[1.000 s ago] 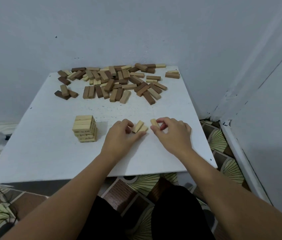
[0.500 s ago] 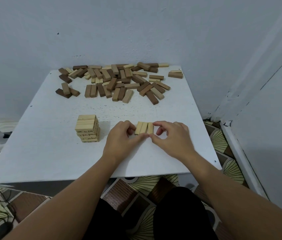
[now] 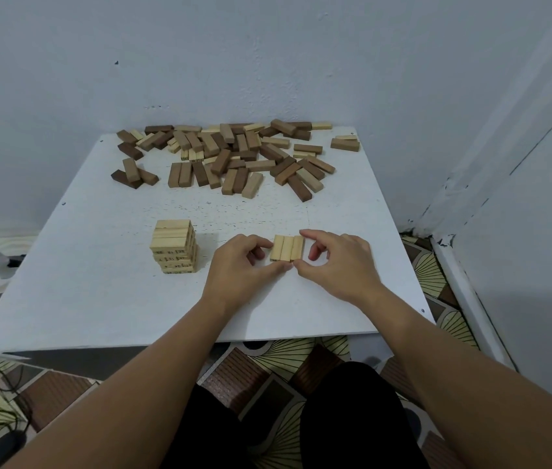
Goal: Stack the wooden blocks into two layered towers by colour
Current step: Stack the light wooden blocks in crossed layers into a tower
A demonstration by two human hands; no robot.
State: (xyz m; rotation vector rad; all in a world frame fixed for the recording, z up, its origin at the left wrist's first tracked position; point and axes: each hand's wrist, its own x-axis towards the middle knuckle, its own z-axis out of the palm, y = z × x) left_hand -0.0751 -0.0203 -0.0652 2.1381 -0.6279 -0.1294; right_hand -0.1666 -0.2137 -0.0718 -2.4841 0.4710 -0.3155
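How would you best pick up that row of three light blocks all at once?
Squeeze the three light blocks across the row's two outer long sides, coming from above with left hand and right hand. They lie flat and side by side, so probably only sideways pressure keeps them together.

Both hands, left [image 3: 240,265] and right [image 3: 335,262], reach forward, fingers curled, thumb tips nearly meeting.

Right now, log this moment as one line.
both hands squaring three light blocks | light tower left | mixed pile behind

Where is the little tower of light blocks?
In the head view, the light tower stands on the white table, left of the left hand and nearer than the loose block pile.
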